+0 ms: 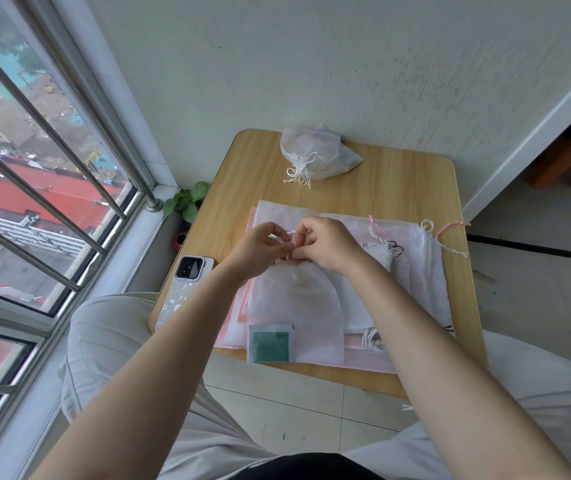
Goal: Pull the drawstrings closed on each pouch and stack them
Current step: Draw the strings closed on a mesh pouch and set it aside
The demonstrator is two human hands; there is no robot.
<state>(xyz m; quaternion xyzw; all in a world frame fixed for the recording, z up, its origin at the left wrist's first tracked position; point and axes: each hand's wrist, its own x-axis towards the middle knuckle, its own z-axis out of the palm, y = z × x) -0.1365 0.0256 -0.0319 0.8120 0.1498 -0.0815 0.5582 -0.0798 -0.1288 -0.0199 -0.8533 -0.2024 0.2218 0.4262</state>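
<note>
Both hands meet at the mouth of one white pouch (294, 299) lying on the pile in the middle of the table (242, 174): the left hand (259, 249) and the right hand (325, 245) are close together, fingertips pinched on what looks like the thin white drawstring at the gathered neck, though the cord itself is mostly hidden between the fingers. The neck already looks puckered, so this pouch seems to be mid-cinch or being tied off. At the far edge of the table sits a stack (315, 154) of closed pouches, their white strings bunched in front (how many are in it cannot be told, since the sheer fabric blurs together). That stack is the finished share. What is left appears larger: under and to the right of the hands lies a flat pile (426, 271) of open pouches, some white, some pink, with loose pink and white cords trailing toward the table's right edge. A small green pouch (270, 342) lies at the near edge, also flat. By this showing the job is well short of half done. A phone (187, 282) rests at the left edge, apart from the work.
</note>
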